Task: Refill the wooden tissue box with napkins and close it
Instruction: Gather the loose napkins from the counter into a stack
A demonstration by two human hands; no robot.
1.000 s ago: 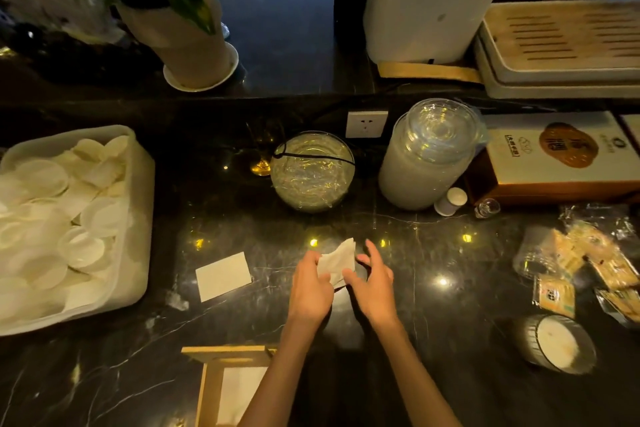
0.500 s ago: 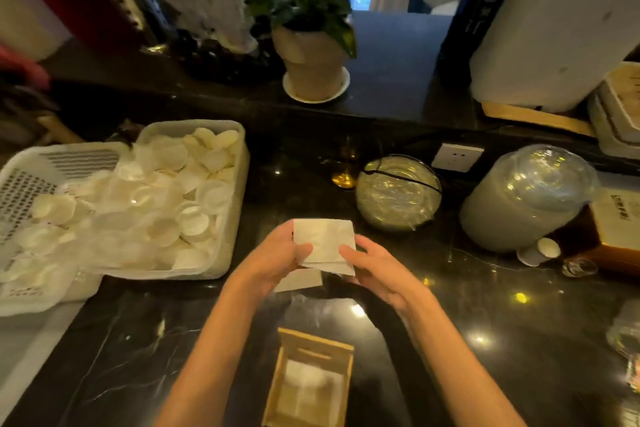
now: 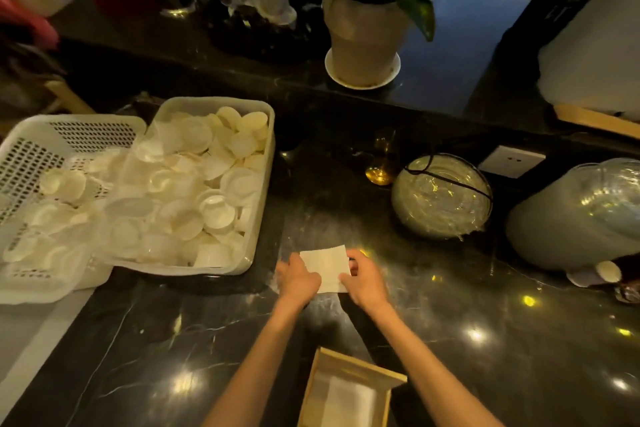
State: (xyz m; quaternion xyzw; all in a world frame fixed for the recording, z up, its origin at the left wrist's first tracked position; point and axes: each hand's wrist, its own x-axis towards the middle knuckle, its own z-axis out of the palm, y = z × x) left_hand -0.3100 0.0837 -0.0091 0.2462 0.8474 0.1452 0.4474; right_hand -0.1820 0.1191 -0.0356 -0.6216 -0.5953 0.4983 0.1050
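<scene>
A dark, veined stone counter (image 3: 485, 340) fills most of the frame, glossy and dotted with reflected ceiling lights. Across the upper part runs a raised dark ledge (image 3: 450, 80) carrying a potted plant (image 3: 367, 28) on a white saucer at upper centre. At far right a large white cylinder (image 3: 595, 55) rises out of frame. On the left, two white plastic baskets sit side by side: the solid-walled basket (image 3: 256, 236) is heaped with small white round lids or cups, and the perforated basket (image 3: 41, 142) at the left edge holds more of the same under clear plastic. At right centre lie a clear lidded jar (image 3: 575, 215) tipped on its side and a round glass bowl (image 3: 441, 198) covered in film; a white wall socket (image 3: 510, 160) shows between and behind them.

At the bottom centre stands the wooden tissue box (image 3: 349, 388), open at the top, with white napkins visible inside.

Both forearms reach up from the bottom edge toward mid-frame. The left hand (image 3: 298, 279) and right hand (image 3: 367, 282) meet on a white folded napkin (image 3: 325, 267), held low over the counter above the box in the picture. Each hand pinches one side edge, fingers curled narrowly around the paper, thumbs on top.
</scene>
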